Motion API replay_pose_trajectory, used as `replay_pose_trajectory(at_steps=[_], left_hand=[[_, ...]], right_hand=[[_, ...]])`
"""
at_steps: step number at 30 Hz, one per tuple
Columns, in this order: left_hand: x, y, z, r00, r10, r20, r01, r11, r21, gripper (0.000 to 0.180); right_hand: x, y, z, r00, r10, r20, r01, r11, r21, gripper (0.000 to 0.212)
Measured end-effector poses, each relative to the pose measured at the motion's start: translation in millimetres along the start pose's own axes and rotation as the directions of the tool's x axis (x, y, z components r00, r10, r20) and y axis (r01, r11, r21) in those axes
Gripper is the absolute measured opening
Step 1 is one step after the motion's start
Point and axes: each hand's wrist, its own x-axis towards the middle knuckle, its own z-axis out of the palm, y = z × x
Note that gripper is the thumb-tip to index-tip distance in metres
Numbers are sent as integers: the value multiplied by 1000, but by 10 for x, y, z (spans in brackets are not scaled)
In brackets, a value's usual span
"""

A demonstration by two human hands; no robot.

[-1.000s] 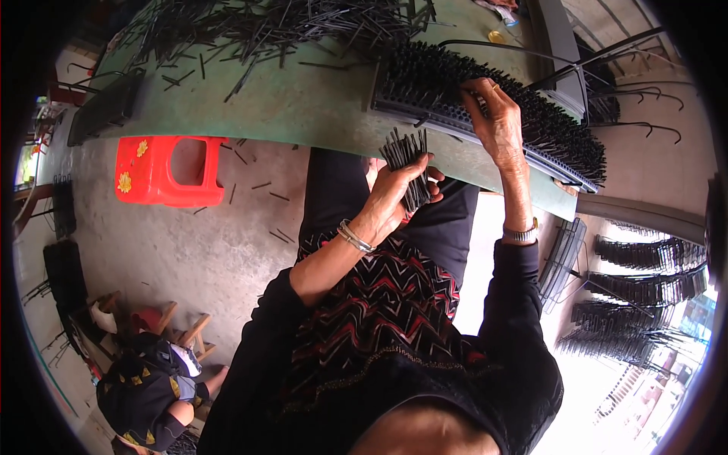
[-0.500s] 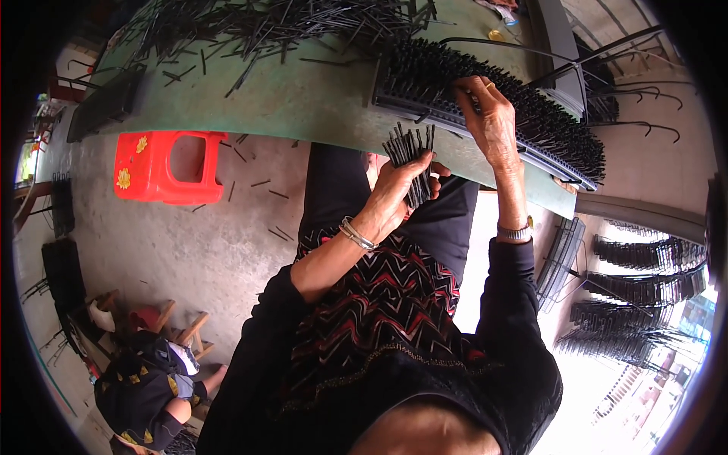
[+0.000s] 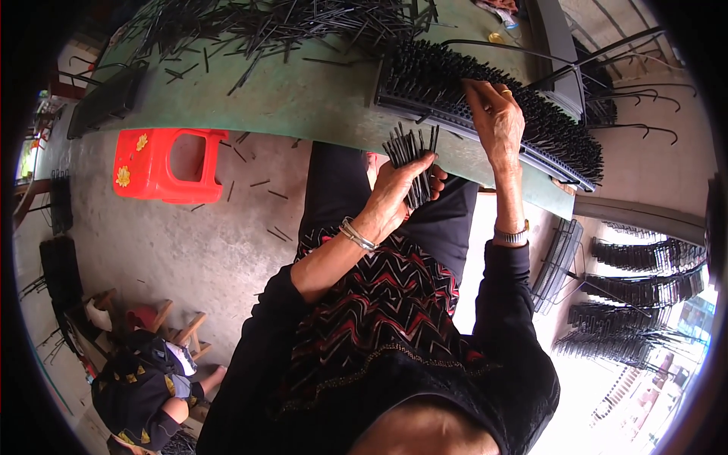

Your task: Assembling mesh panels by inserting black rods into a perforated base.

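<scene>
My left hand (image 3: pixel 400 186) is wrapped round a bundle of thin black sticks (image 3: pixel 409 148) and holds it in front of the table's near edge. The sticks' upper ends fan out above my thumb. At the right, a long black rack (image 3: pixel 447 125) on the table is packed with dense rows of upright black sticks (image 3: pixel 561 140). Over the rack's middle, my right hand (image 3: pixel 497 121) bends down with thumb and fingers pinched together among the stick tops. What lies between those fingertips is hidden.
Loose black sticks (image 3: pixel 303 26) lie heaped at the back of the green table (image 3: pixel 303 98). A red plastic stool (image 3: pixel 155 171) stands left on the floor, with scattered sticks nearby. At lower left sits another person (image 3: pixel 140 394). Filled black racks (image 3: pixel 644 288) hang at right.
My right hand has shifted a little to the right along the rack, its fingers still pinched. The left hand and its bundle have hardly moved.
</scene>
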Motion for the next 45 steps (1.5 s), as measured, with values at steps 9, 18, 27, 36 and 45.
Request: replay_pose_trajectory(at_steps=[9,18,27,36,45], left_hand=[[-27,20,26,998,-48,-47,48,999,-16,13],[-20,-13,-21,999,-42,-14,42,999,-14,18],[-30,0,2,998,-60,-22,59,998,-14,18],[-32,11,33,992,-109,-58,109,994,-2,16],[-22,32,20,997,-65,-45,65,998,-4,19]], right_hand=[[-34,-51,-75,994,95,46,-92,994,-60,22],[-53,32,-31,999,36,-23,-39,990,-133,20],[-55,40,-8,992,-37,-124,3,965,-264,13],[-64,125,112,983,-80,-162,35,964,-264,15],[-168,-39,-76,1000,0,-23,0,1000,9,29]])
